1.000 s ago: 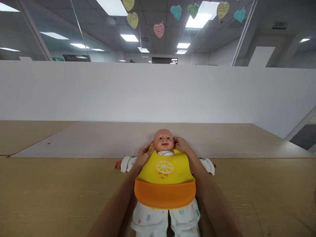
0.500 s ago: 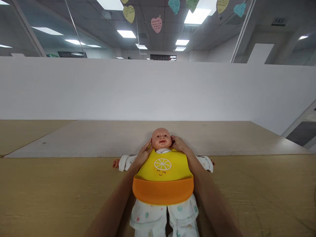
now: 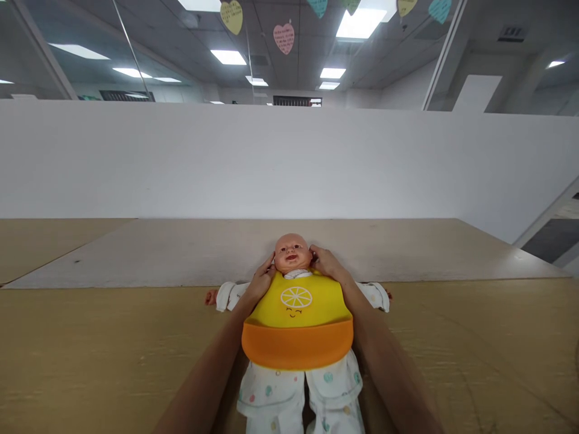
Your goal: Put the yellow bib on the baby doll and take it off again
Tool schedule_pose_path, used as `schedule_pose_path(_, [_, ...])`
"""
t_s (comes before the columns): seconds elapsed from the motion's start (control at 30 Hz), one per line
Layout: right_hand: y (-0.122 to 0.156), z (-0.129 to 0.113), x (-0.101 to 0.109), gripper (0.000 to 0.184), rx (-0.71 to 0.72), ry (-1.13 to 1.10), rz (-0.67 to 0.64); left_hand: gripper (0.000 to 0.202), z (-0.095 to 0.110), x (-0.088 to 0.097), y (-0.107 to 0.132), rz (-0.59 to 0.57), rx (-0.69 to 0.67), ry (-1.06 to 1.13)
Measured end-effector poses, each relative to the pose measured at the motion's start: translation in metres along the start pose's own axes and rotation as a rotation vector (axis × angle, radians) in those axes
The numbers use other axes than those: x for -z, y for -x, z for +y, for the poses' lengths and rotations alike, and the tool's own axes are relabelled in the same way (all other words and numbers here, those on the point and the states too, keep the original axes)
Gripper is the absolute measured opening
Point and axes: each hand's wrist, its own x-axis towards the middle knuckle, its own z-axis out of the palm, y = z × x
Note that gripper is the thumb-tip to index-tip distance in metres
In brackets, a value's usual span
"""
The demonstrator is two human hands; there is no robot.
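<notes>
A baby doll (image 3: 292, 253) in white dotted clothes lies on its back on the wooden table (image 3: 90, 349), head away from me. A yellow bib (image 3: 296, 310) with a lemon face and an orange catch pocket covers its chest. My left hand (image 3: 261, 282) rests at the doll's neck on the left, fingers curled round the bib's neck strap. On the other side my right hand (image 3: 326, 265) does the same, fingertips behind the doll's ear. What the fingers pinch behind the neck is hidden.
A white partition wall (image 3: 289, 163) runs along the far edge of the table. A paler board (image 3: 181, 253) lies under the doll's head. Paper hearts (image 3: 283, 37) hang from the ceiling.
The view has tilted slightly, so the doll sits a little higher and more to the left. Both hands stay at the doll's neck with hardly any movement.
</notes>
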Motion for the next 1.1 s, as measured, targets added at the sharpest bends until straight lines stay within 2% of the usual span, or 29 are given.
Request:
schedule_pose_path(0.37, [-0.002,0.006,-0.005,0.042,0.028,0.049,0.007,0.059,0.006,-0.001,0.003,-0.011,-0.016,-0.017])
schedule_pose_path(0.57, [-0.001,0.004,-0.003,0.044,-0.001,0.031,-0.048,0.059,0.004,0.001,0.003,-0.019,-0.023,-0.022])
schedule_pose_path(0.77, [-0.002,0.012,-0.007,0.037,0.025,-0.041,-0.017,0.063,0.001,0.0,0.0,0.001,-0.061,-0.051])
schedule_pose_path(0.9, [-0.004,0.021,-0.013,0.028,0.026,-0.077,-0.019,0.056,0.001,-0.001,-0.001,0.105,0.028,-0.062])
schedule_pose_path(1.03, [-0.005,0.03,-0.02,0.025,-0.016,-0.296,-0.04,0.043,0.008,0.004,0.0,0.244,0.116,-0.147])
schedule_pose_path(1.1, [-0.006,0.034,-0.024,0.024,-0.045,-0.364,-0.038,0.037,0.015,0.007,0.003,0.277,0.158,-0.152])
